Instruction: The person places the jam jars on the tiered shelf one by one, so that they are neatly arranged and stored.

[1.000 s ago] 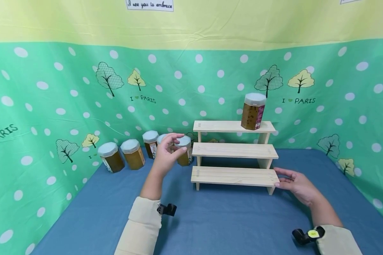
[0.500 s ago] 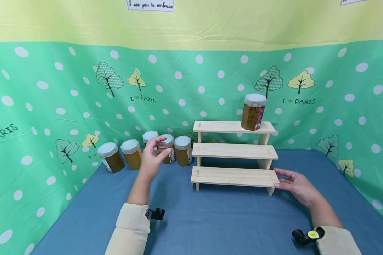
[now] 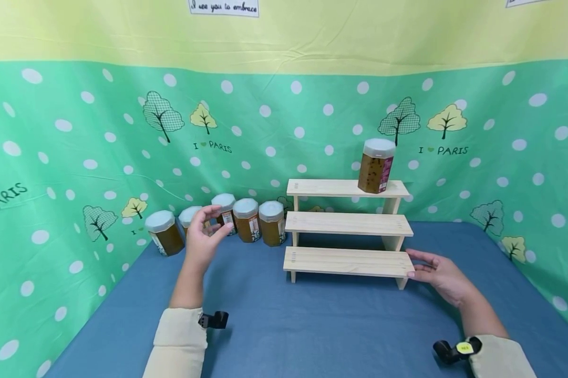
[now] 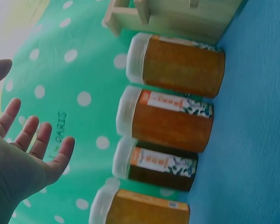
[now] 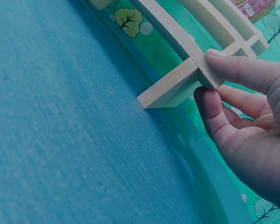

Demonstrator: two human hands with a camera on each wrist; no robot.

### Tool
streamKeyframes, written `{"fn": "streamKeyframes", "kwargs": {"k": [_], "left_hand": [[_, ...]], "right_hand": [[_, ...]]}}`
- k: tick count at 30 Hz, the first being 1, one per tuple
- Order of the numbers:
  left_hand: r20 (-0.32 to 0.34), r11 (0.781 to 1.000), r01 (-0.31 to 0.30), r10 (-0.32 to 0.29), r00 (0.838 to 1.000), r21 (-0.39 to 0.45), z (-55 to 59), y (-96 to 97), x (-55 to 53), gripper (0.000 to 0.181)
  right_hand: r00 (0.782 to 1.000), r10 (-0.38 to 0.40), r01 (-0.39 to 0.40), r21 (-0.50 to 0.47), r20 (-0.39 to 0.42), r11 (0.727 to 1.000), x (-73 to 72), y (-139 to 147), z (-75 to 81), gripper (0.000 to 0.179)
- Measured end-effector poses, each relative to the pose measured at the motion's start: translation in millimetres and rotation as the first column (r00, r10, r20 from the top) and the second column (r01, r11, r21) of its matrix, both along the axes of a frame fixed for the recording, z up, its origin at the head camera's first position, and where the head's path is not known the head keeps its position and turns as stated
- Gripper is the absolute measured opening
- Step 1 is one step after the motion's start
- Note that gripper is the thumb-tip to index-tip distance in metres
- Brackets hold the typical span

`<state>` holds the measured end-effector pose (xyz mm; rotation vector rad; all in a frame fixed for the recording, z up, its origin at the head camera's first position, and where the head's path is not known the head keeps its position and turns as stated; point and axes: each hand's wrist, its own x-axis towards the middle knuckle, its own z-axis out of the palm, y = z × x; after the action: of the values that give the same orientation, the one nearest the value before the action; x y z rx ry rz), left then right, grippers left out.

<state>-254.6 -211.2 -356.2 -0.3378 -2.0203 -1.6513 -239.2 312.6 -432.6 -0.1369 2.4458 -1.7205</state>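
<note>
My left hand (image 3: pixel 199 247) is raised in front of the row of jars, fingers spread and slightly bent around nothing. It overlaps an amber jar (image 3: pixel 188 215) in the head view; the left wrist view shows a gap between the hand and the jars. A three-tier wooden display stand (image 3: pixel 350 261) stands right of the jars. My right hand (image 3: pixel 446 281) pinches the right end of its lowest board between thumb and fingers, as the right wrist view shows. On the top board, toward the right, is a jar (image 3: pixel 375 170) with a white lid and pink label.
White-lidded jars of brown and amber contents stand along the back left: a dark jar (image 3: pixel 165 237) at the far left, others (image 3: pixel 247 223) nearer the stand, and one (image 3: pixel 272 227) beside it. A blue cloth (image 3: pixel 326 320) covers the table. Behind hangs a green dotted curtain (image 3: pixel 265 131).
My left hand has moved left along the jars, uncovering the ones nearest the stand and overlapping the amber one. My right hand has stayed on the lowest board.
</note>
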Motion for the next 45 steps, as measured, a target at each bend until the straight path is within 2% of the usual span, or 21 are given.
{"fn": "streamKeyframes", "kwargs": {"k": [3,8,10,12,16,21,28,37,41,45], "left_hand": [[-0.022,0.999,-0.043,0.044,0.999,0.012,3.6,-4.4,5.7,0.046],[-0.060,0.994,-0.112,0.112,0.992,-0.010,16.2,-7.3,20.1,0.044],[-0.065,0.990,-0.136,0.135,0.989,-0.021,17.1,-11.3,22.0,0.045],[-0.057,0.989,-0.147,0.146,0.988,-0.013,13.6,-18.3,19.5,0.048],[-0.028,0.986,-0.166,0.166,0.986,0.012,-0.5,-36.3,7.8,0.056],[0.013,0.978,-0.208,0.208,0.978,-0.003,-11.9,-52.1,-0.7,0.064],[0.088,0.956,-0.280,0.288,0.954,-0.089,-17.7,-61.8,-3.7,0.075],[0.201,0.917,-0.309,0.362,0.910,-0.250,-25.5,-76.4,-15.2,0.088],[0.213,0.890,-0.317,0.396,0.893,-0.327,-27.8,-83.5,-21.9,0.090],[0.189,0.857,-0.326,0.425,0.885,-0.399,-29.5,-89.4,-28.4,0.091]], "right_hand": [[1.000,0.001,-0.001,0.002,0.001,1.000,-0.1,0,0.2,0.081],[1.000,0.001,-0.001,0.001,-0.001,1.000,0.1,0,0.6,0.080],[1.000,0.001,-0.001,0.002,-0.002,1.000,0.3,0,0.8,0.080],[1.000,0.003,-0.003,0.000,-0.002,1.000,0.6,0,1.0,0.080],[1.000,0.006,-0.006,-0.008,-0.002,1.000,1.0,0,1.1,0.080],[1.000,0.007,-0.007,-0.009,-0.003,1.000,1.2,0,1.5,0.080],[1.000,0.004,-0.004,-0.001,0.000,1.000,1.3,1,0.5,0.080],[1.000,0.003,-0.003,-0.002,0.006,1.000,1.2,1,0.5,0.080],[1.000,0.003,-0.003,-0.001,0.011,1.000,1.3,1,0.3,0.081],[1.000,0.004,-0.004,-0.010,0.010,1.000,1.2,0,0.8,0.081]]}}
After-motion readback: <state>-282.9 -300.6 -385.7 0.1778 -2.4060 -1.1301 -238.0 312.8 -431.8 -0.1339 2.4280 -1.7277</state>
